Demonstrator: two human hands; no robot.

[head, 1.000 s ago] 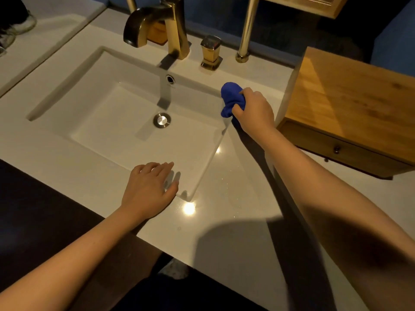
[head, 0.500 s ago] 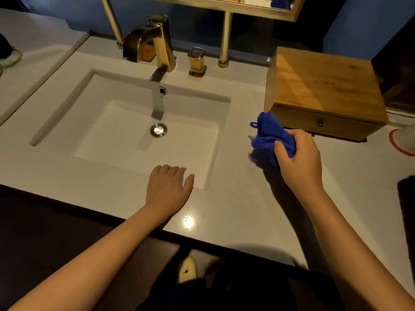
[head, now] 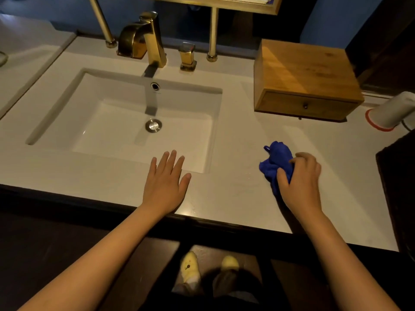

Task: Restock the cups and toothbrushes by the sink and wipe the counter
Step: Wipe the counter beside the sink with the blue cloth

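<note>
Right hand (head: pixel 301 180) is gripping the bunched blue cloth (head: pixel 275 162), fingers curled round it, and pressing it onto the counter (head: pixel 224 198) just right of the sink's (head: pixel 67 102) front-right corner. Over the last second it's been dragging the cloth from the sink's back-right corner forward along the sink's right side, so that strip is getting covered. My read is the wipe is running mid-pass, with the areas in front of and left of the sink looking pending. Left hand (head: pixel 165 185) is still lying flat at the sink's front rim, fingers straight, holding nothing. Open counter is continuing right of the sink and forward to the dark front edge. The wooden drawer box (head: pixel 307 79), right of the sink's back edge, is blocking rearward strokes. A white red-rimmed object (head: pixel 390 113) is lying far right of the sink, and I can't tell if it's a cup. No toothbrushes are showing.
</note>
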